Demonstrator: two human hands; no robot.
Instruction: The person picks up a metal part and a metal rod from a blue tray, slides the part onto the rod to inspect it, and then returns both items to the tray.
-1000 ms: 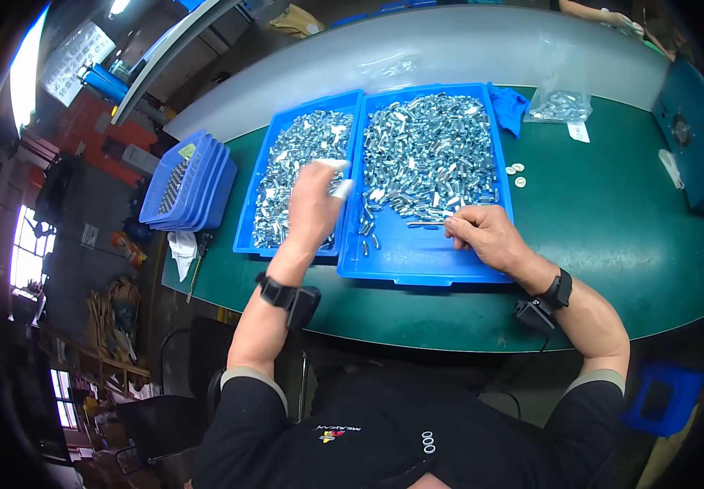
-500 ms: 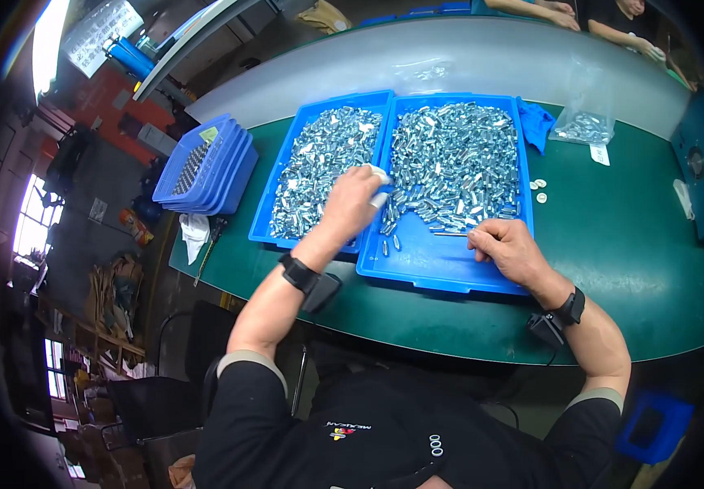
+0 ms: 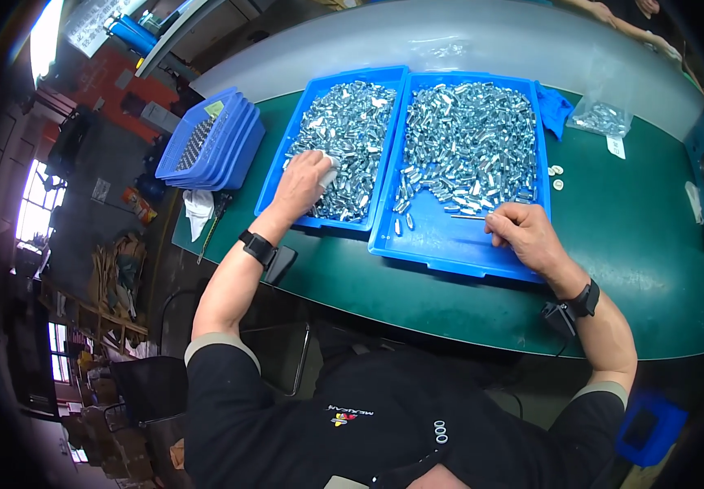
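My left hand (image 3: pixel 303 181), white covers on its fingertips, hangs over the near part of the left blue tray (image 3: pixel 267 189). Its fingers are curled and pressed together; whatever they hold is hidden. Small shiny metal parts (image 3: pixel 350 122) fill that tray. In my right hand (image 3: pixel 523 232) a thin metal rod (image 3: pixel 467 217) is pinched between thumb and fingers, pointing left over the right blue tray (image 3: pixel 437 251). A heap of the same metal parts (image 3: pixel 470 134) covers the far portion of the right tray, and a few lie loose near its front left.
Stacked blue baskets (image 3: pixel 242 134) stand left, beside a white cloth (image 3: pixel 198 212). Right of the trays are a blue cloth (image 3: pixel 554 110), a clear bag of parts (image 3: pixel 603 118) and small round pale pieces (image 3: pixel 558 184). A grey partition (image 3: pixel 498 41) runs behind; another person's arm (image 3: pixel 641 33) shows beyond.
My left hand has moved left, from the border between the trays to over the left tray. My right hand keeps its pinch on the rod. The whole view has shifted slightly.
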